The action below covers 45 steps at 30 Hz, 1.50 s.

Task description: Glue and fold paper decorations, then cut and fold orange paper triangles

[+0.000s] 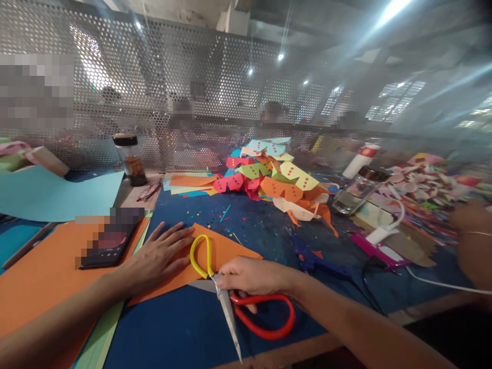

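Perforated metal partition (pixel 200 66), bright lights (pixel 394 11).

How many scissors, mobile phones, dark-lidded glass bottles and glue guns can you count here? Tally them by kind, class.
Scissors: 1 pair, in the right hand
Mobile phone: 1
Dark-lidded glass bottles: 2, one upright, one tilted in view
Blue glue gun: 1
Total: 5

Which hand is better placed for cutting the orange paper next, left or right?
Probably right: the right hand grips the scissors, while the left hand rests on the orange paper.
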Each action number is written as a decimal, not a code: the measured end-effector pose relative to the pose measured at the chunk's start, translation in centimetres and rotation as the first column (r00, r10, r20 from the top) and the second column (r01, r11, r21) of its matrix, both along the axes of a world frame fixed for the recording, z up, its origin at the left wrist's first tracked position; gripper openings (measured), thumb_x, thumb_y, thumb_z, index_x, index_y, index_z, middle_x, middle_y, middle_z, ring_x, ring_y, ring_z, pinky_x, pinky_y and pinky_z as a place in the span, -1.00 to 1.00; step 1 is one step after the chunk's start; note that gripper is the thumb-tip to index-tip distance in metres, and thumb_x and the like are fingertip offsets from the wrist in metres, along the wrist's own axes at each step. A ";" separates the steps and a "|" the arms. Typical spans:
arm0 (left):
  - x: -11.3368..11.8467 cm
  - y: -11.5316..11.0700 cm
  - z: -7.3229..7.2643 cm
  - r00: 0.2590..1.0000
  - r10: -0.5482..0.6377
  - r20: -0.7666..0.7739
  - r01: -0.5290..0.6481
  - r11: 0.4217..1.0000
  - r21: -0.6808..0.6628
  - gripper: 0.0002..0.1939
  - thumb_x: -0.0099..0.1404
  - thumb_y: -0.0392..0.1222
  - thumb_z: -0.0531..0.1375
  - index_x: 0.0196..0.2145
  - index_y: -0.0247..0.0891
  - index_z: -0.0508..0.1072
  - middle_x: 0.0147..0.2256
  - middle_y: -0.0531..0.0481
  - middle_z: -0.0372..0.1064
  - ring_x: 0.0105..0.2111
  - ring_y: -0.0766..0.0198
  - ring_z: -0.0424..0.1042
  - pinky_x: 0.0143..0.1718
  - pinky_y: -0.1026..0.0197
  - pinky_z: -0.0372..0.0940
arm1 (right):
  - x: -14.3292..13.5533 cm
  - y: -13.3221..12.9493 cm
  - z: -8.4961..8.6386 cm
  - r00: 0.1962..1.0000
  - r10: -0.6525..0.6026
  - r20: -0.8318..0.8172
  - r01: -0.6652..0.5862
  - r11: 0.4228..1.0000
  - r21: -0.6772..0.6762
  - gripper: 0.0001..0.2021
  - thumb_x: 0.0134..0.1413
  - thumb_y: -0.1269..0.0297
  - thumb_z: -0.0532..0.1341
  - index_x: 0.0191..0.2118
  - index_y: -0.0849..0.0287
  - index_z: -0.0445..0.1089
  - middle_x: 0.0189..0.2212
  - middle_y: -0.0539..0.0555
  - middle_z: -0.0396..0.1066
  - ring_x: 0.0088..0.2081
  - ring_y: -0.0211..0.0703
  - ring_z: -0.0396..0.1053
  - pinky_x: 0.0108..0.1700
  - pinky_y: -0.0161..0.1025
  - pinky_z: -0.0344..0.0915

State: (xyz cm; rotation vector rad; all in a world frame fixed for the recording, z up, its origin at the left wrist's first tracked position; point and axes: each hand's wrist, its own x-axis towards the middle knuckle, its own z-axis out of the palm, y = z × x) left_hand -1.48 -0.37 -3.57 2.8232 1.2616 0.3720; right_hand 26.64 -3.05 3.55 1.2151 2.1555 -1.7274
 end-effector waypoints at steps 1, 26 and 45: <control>0.1 0.0 0.0 1.000 0.004 -0.006 -0.004 1.000 -0.007 -0.51 0.50 0.14 -0.01 0.32 0.10 0.19 0.38 0.13 0.09 0.40 0.03 0.01 0.41 -0.27 -0.18 | 0.0 0.0 0.1 1.000 0.000 0.000 0.000 1.000 0.003 -0.73 0.37 0.19 0.06 -0.36 0.20 0.28 -0.62 -0.16 0.24 -0.72 -0.46 0.15 -0.56 -0.43 0.06; 0.7 -0.2 -0.3 0.999 0.032 0.003 -0.032 0.999 0.025 -0.49 0.51 0.15 -0.05 0.34 0.08 0.16 0.37 0.12 0.12 0.39 0.03 0.01 0.40 -0.26 -0.19 | -0.2 0.2 0.4 1.000 -0.002 0.029 0.001 0.999 0.039 -0.73 0.38 0.19 0.05 -0.36 0.19 0.28 -0.63 -0.16 0.22 -0.71 -0.45 0.15 -0.52 -0.42 0.10; 0.0 -0.3 -0.1 0.999 0.046 -0.020 -0.046 0.999 -0.019 -0.48 0.53 0.12 -0.06 0.38 0.14 0.04 0.39 0.18 0.05 0.42 0.04 -0.07 0.40 -0.29 -0.21 | -0.8 0.4 0.0 1.000 -0.018 0.005 0.018 0.999 0.032 -0.72 0.37 0.21 0.05 -0.38 0.19 0.26 -0.70 -0.18 0.15 -0.73 -0.45 0.13 -0.56 -0.44 0.06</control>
